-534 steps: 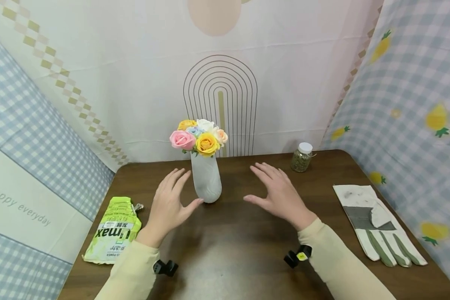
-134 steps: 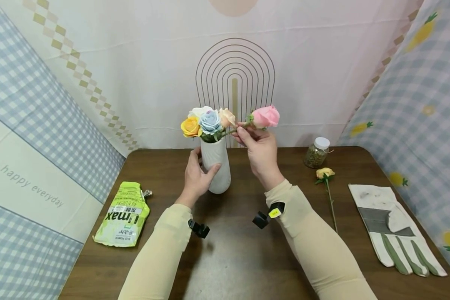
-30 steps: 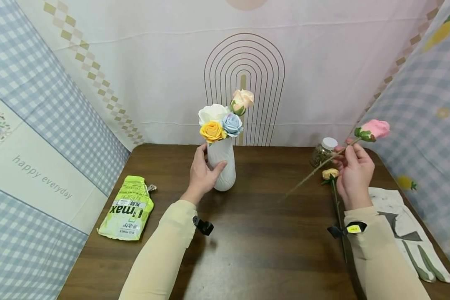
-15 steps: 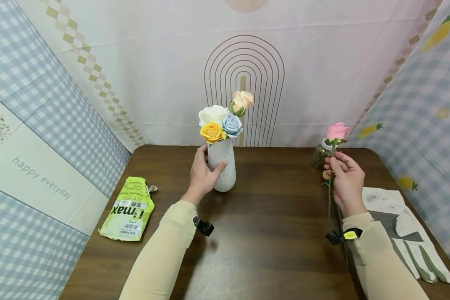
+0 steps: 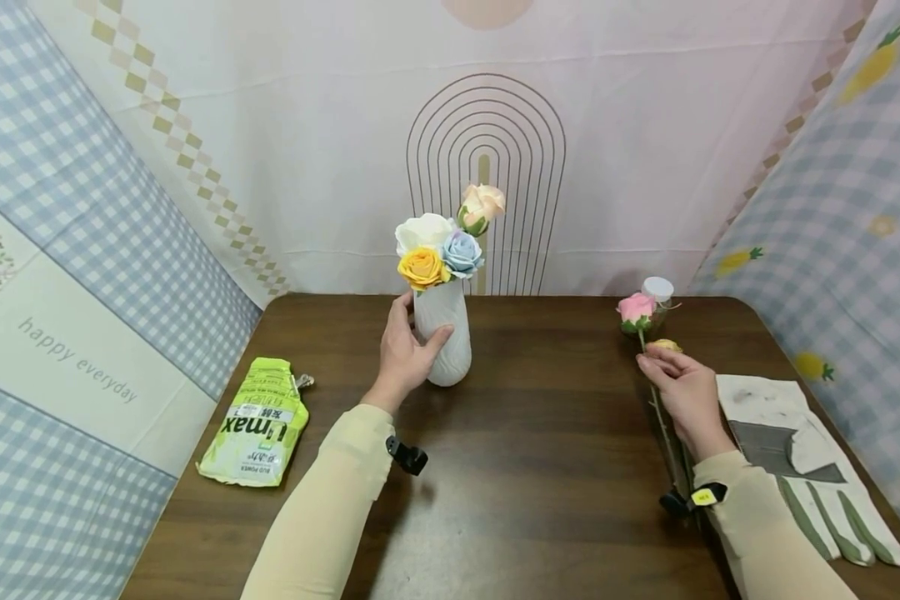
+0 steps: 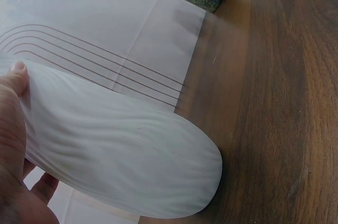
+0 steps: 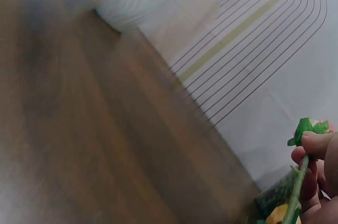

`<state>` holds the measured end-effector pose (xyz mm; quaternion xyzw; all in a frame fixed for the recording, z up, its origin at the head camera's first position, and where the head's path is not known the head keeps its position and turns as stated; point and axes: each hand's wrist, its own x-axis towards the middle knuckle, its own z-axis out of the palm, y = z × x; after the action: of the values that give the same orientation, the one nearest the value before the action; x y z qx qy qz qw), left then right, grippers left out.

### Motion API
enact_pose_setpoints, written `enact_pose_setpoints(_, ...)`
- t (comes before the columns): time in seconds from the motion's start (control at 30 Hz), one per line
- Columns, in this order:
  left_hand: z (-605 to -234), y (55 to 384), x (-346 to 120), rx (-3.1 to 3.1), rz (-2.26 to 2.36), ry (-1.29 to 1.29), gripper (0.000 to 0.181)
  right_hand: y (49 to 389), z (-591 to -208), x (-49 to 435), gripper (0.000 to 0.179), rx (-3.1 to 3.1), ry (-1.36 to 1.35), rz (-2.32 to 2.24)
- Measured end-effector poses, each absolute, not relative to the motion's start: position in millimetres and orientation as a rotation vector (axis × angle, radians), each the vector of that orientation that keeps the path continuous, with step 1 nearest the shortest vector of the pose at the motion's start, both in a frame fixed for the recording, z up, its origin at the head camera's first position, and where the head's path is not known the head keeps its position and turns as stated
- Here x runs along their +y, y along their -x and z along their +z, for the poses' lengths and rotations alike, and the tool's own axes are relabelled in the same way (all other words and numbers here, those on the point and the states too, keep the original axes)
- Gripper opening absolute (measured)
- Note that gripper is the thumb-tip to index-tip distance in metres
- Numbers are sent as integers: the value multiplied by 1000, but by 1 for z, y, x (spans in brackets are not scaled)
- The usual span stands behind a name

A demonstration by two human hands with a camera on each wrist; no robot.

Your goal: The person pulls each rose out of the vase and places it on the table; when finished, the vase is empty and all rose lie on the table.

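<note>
My left hand (image 5: 407, 354) grips the white ribbed vase (image 5: 448, 333) from its left side, thumb across the front; the vase stands upright. In it are a white flower (image 5: 422, 232), a yellow rose (image 5: 423, 268), a blue rose (image 5: 462, 253) and a taller peach rose (image 5: 482, 205). At the right, my right hand (image 5: 686, 396) pinches the stem of a pink rose (image 5: 636, 310) just below its bloom, low over the table. Another yellow rose (image 5: 667, 345) lies beside it, mostly hidden by the hand. In the right wrist view, thumb and fingers close on the green stem (image 7: 297, 189).
Behind the pink rose stands a jar with a white lid (image 5: 657, 289). White gloves (image 5: 765, 396) with grey and green parts lie at the table's right edge. A green bag (image 5: 257, 425) with a metal clip lies at the left. A printed cloth hangs behind the brown table (image 5: 525, 500).
My right hand has carried the pink rose from the vase to the right, then lowered it toward the table beside the other yellow rose. My left hand stays on the vase.
</note>
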<state>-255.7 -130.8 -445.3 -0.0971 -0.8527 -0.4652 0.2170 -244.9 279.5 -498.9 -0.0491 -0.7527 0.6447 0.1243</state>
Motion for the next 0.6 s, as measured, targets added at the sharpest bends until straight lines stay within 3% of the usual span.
enact_pose_setpoints(0.17, -446, 255, -131, -2358, -1294, 259, 74, 239, -510, 285, 44, -2460, 197, 1606)
enact_pose_setpoints(0.6, -445, 254, -129, -2360, -1286, 258, 72, 233, -524, 296, 26, -2707, 132, 1197)
